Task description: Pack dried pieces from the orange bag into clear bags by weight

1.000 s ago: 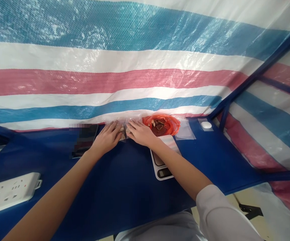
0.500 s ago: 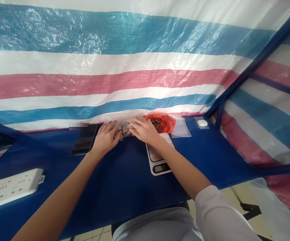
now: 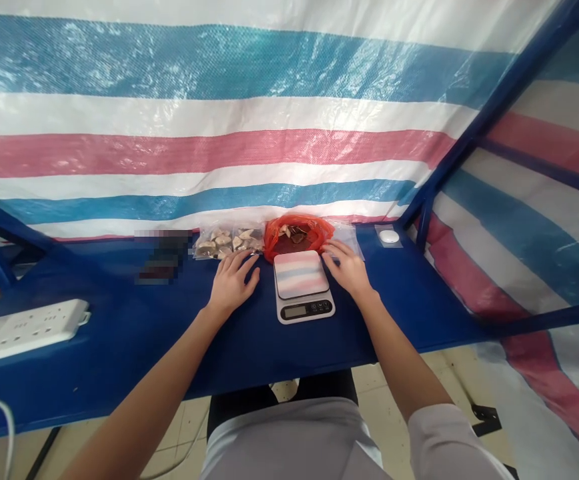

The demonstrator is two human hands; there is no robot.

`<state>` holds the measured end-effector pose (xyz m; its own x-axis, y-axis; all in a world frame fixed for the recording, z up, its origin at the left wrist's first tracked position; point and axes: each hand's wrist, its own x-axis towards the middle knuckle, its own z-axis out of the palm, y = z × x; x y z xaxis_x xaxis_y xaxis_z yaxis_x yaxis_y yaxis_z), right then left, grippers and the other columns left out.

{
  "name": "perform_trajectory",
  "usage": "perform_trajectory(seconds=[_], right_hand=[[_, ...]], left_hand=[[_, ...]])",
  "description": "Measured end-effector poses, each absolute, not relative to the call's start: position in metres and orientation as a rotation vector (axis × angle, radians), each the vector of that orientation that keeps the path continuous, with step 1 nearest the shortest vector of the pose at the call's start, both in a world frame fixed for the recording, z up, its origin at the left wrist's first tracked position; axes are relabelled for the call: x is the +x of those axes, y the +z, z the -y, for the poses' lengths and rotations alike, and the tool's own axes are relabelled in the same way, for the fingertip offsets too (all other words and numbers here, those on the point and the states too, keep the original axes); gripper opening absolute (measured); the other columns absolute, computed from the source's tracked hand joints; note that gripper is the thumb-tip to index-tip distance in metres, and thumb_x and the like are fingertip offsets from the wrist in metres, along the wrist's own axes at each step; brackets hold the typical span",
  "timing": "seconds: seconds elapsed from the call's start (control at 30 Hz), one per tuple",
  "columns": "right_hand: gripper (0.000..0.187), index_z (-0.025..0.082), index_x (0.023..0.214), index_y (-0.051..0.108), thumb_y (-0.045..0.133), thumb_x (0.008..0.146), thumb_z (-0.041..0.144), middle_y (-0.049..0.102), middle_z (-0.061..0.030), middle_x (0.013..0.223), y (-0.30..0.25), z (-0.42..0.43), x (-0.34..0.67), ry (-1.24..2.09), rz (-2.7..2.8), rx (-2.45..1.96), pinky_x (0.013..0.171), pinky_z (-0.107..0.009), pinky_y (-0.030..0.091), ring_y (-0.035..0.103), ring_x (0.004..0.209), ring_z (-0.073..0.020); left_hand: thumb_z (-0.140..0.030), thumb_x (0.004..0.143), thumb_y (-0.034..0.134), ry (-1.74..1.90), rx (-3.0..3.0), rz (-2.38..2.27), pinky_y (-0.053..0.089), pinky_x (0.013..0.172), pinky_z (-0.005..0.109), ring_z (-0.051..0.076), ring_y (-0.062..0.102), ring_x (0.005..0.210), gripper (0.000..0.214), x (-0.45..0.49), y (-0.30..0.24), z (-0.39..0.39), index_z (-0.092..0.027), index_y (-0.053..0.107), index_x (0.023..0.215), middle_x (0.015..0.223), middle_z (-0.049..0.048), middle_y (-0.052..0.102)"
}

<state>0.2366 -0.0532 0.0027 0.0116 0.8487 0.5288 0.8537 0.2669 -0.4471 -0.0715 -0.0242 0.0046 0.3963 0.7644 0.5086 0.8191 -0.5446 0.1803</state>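
Observation:
My left hand (image 3: 233,283) rests on the blue table with its fingers apart and nothing in it. Just beyond its fingertips lie clear plastic bags (image 3: 219,241) filled with brownish, chip-like pieces. To the right of that hand is a white kitchen scale (image 3: 302,277) with a bare, shiny plate; its display cannot be read. Behind the scale sits an orange-red plastic bag (image 3: 272,240), gaping at the top, with more brown pieces (image 3: 298,233) inside. My right hand (image 3: 347,267), fingers spread, is at the scale's right side, near flat clear bags (image 3: 353,239).
A white power strip (image 3: 44,327) lies at the left on the blue table (image 3: 169,347). A pixelated dark object (image 3: 164,257) is at the back left. Far right is a white round item (image 3: 388,237) on a small clear bag. Blue frame bars (image 3: 449,157) and striped sheeting (image 3: 219,153) enclose the table.
Both hands have left the filled clear bags, which now show uncovered. My right hand moved right, past the scale; my left hand moved right and nearer to me. The camera view has shifted too.

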Motion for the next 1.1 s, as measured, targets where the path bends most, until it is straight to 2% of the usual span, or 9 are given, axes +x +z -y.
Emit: perform_trajectory(seconds=[0.1, 0.27, 0.47, 0.67, 0.93, 1.1], right_hand=[[0.033, 0.025, 0.121, 0.073, 0.048, 0.099, 0.033, 0.068, -0.0072, 0.134, -0.012, 0.054, 0.258, 0.007, 1.781, -1.701, 0.098, -0.038, 0.058, 0.064, 0.124, -0.0248], [0.038, 0.019, 0.13, 0.068, 0.056, 0.096, 0.032, 0.062, -0.0111, 0.143, -0.025, 0.042, 0.274, 0.025, 1.946, -1.812, 0.112, -0.048, 0.048, 0.054, 0.136, -0.0303], [0.032, 0.024, 0.121, 0.072, 0.055, 0.098, 0.036, 0.066, -0.0088, 0.137, -0.029, 0.039, 0.285, 0.017, 1.963, -1.771, 0.109, -0.042, 0.052, 0.063, 0.126, -0.026], [0.03, 0.027, 0.118, 0.074, 0.054, 0.098, 0.037, 0.068, -0.0054, 0.134, -0.031, 0.043, 0.287, 0.029, 1.945, -1.739, 0.108, -0.041, 0.052, 0.063, 0.127, -0.0248], [0.029, 0.028, 0.112, 0.076, 0.05, 0.101, 0.034, 0.072, -0.0013, 0.129, -0.027, 0.049, 0.283, -0.022, 1.968, -1.744, 0.102, -0.037, 0.055, 0.064, 0.125, -0.0228], [0.026, 0.027, 0.113, 0.076, 0.055, 0.099, 0.034, 0.072, -0.002, 0.128, -0.025, 0.051, 0.28, -0.05, 1.97, -1.766, 0.101, -0.037, 0.056, 0.064, 0.125, -0.0235]], left_hand=[[-0.041, 0.099, 0.04, -0.696, -2.596, 1.474, 0.044, 0.11, 0.047, 0.031, 0.058, 0.128, 0.046, -0.068, -0.001, 0.027, -0.017, 0.068, 0.127, 0.135, 0.0149, 0.065], [-0.042, 0.1, 0.038, -0.528, -2.605, 1.54, 0.034, 0.119, 0.053, 0.033, 0.052, 0.136, 0.051, -0.065, -0.011, 0.026, -0.016, 0.064, 0.135, 0.147, 0.0164, 0.056], [-0.045, 0.1, 0.039, -0.441, -2.576, 1.665, 0.031, 0.12, 0.055, 0.034, 0.042, 0.145, 0.053, -0.065, -0.016, 0.028, -0.024, 0.056, 0.145, 0.157, 0.0109, 0.046], [-0.046, 0.101, 0.036, -0.402, -2.567, 1.725, 0.026, 0.123, 0.055, 0.033, 0.037, 0.149, 0.055, -0.06, -0.014, 0.033, -0.023, 0.053, 0.148, 0.161, 0.0099, 0.04], [-0.047, 0.1, 0.038, -0.41, -2.543, 1.759, 0.027, 0.122, 0.055, 0.033, 0.038, 0.148, 0.054, -0.059, -0.014, 0.035, -0.026, 0.053, 0.148, 0.159, 0.0086, 0.044], [-0.048, 0.1, 0.038, -0.409, -2.55, 1.775, 0.026, 0.122, 0.056, 0.034, 0.037, 0.148, 0.054, -0.059, -0.012, 0.035, -0.026, 0.053, 0.148, 0.159, 0.0085, 0.044]])
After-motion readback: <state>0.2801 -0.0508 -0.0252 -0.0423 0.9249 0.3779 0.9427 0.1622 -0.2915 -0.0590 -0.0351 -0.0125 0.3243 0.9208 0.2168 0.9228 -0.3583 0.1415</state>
